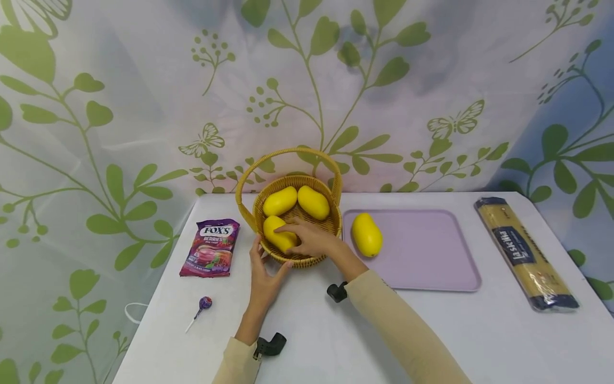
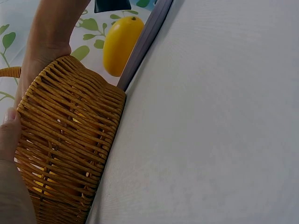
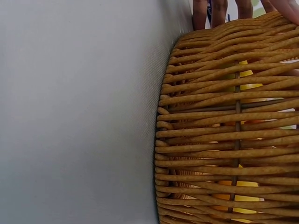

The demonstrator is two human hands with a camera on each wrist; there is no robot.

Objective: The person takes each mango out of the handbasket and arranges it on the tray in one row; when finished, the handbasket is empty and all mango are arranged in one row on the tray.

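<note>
A wicker basket [image 1: 307,262] with an arched handle stands on the table, with three yellow mangoes in it. My right hand [image 1: 312,238] reaches over the near right rim and grips the front-left mango [image 1: 274,229], fingers over its top and thumb at its near side. My left hand [image 1: 263,282] holds the basket at its near left side. In the left wrist view the left thumb [image 2: 10,133] lies against the wicker near the rim. The left fingers [image 3: 218,11] show at the basket's side in the right wrist view.
Right of the basket, a lilac tray [image 1: 422,250] bears one more mango [image 1: 366,235]. A pasta packet [image 1: 525,253] lies at the far right. On the left are a purple Fox's candy bag [image 1: 211,248] and a lollipop [image 1: 204,303]. A leaf-patterned curtain [image 1: 158,106] hangs behind.
</note>
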